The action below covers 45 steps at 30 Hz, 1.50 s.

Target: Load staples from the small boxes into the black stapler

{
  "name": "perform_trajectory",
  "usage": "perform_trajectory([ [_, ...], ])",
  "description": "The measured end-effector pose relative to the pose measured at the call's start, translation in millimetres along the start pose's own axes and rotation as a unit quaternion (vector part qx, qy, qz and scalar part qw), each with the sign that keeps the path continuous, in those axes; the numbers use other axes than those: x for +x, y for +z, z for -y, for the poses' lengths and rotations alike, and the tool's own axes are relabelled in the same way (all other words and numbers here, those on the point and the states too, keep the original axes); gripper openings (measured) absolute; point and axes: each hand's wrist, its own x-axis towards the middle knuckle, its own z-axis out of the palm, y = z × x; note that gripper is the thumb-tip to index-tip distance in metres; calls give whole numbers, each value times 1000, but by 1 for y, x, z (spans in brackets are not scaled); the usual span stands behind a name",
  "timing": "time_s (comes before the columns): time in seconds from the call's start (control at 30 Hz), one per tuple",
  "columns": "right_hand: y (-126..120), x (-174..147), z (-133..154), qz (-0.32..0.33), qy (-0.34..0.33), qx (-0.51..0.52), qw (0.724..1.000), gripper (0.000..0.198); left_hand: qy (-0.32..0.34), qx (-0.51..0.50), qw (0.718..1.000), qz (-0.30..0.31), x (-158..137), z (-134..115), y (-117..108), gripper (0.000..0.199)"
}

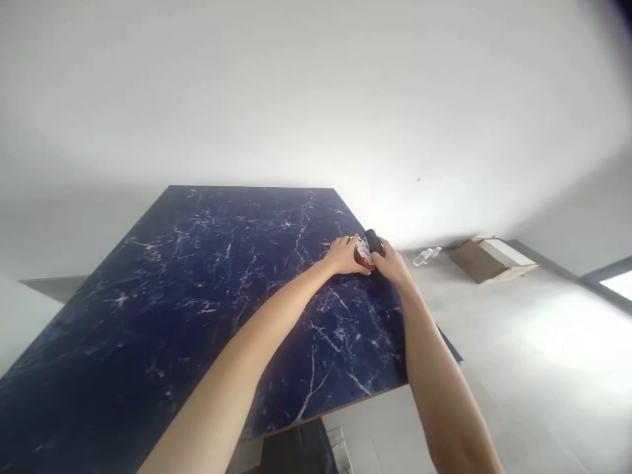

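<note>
Both arms stretch forward to the right side of a dark blue table (197, 289) with white marbling. My left hand (344, 255) curls around the left side of a small red and white object (363, 251), perhaps a packet or a container; its kind is too small to make out. Fingers and thumb close on it from the left. My right hand (392, 263) grips a short black cylinder (374, 241), its thumb lying across the lower end, right beside the red and white object. Whether the two objects are joined cannot be told.
A pale wall (296, 99) rises behind the table's far edge. On the floor to the right lie a clear plastic bottle (426, 256) and an open cardboard box (486, 261). A black chair-like object (299, 449) shows below the table's front edge.
</note>
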Motion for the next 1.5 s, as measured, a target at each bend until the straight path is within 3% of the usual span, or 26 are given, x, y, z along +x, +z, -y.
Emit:
perform_trajectory([
  [0.07, -6, 6, -14, -12, 36, 9, 999, 69, 6, 9, 1000, 16, 21, -13, 9, 136],
  [0.17, -6, 8, -18, -30, 45, 13, 998, 74, 3, 25, 998, 54, 19, -14, 3, 139],
  [0.27, -3, 3, -5, -184, 30, 31, 982, 68, -4, 32, 998, 63, -21, 0, -23, 113],
  [0.33, 3, -7, 15, -289, -4, 74, 954, 56, -3, 40, 998, 50, -66, 16, -48, 92],
  [0.37, 8, -15, 30, -305, -35, 102, 946, 52, 11, 48, 998, 41, -92, 25, -61, 86],
  [0.43, 22, -34, 68, -238, -122, 152, 952, 52, 35, 68, 997, 20, -148, 43, -87, 74],
  [0.5, 41, -60, 111, -83, -249, 156, 952, 58, 24, 86, 996, 9, -204, 59, -107, 67],
  [0.6, 73, -103, 165, 166, -422, 74, 888, 74, 23, 89, 995, 43, -267, 75, -122, 68],
  [0.7, 100, -135, 186, 303, -458, 5, 836, 94, 39, 60, 995, 62, -295, 79, -125, 60],
  [0.83, 114, -146, 181, 336, -443, -27, 830, 95, 28, 51, 996, 69, -298, 77, -126, 55],
  [1.5, 113, -139, 176, 340, -426, -3, 839, 93, 4, 46, 996, 76, -298, 78, -125, 56],
])
